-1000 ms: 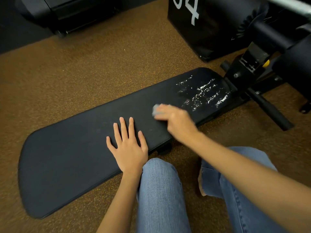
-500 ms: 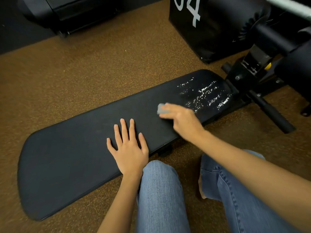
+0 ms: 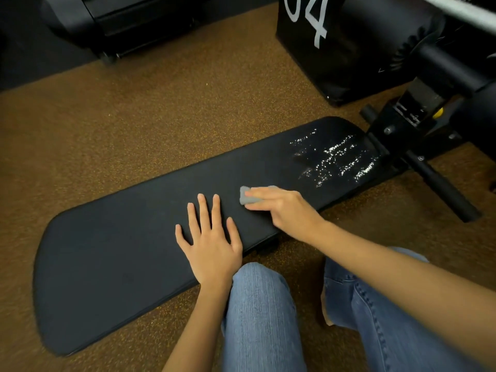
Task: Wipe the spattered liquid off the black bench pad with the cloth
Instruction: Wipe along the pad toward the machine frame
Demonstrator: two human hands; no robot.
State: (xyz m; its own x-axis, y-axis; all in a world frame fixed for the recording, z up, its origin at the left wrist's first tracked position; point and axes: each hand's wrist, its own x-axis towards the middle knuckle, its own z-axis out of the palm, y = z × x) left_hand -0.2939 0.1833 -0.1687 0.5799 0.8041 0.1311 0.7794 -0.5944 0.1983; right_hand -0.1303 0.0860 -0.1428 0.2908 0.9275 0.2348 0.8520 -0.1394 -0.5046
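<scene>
A long black bench pad (image 3: 112, 259) lies low over the brown floor, running from lower left to upper right. White spattered liquid (image 3: 338, 159) glistens on its far right end, with a dark wiped streak through its left part. My right hand (image 3: 284, 208) presses a small grey cloth (image 3: 245, 196) onto the pad, left of the spatter. My left hand (image 3: 212, 240) rests flat on the pad's middle, fingers spread, holding nothing.
Black bench frame with a protruding bar (image 3: 440, 183) joins the pad at the right. A black padded box with white numerals (image 3: 322, 44) stands behind it. Dark equipment (image 3: 120, 20) sits at the top left. My jeans-clad knees (image 3: 263, 312) are at the pad's near edge.
My right hand with the cloth has slid left along the pad, away from the spatter and closer to my left hand. The left hand has stayed put.
</scene>
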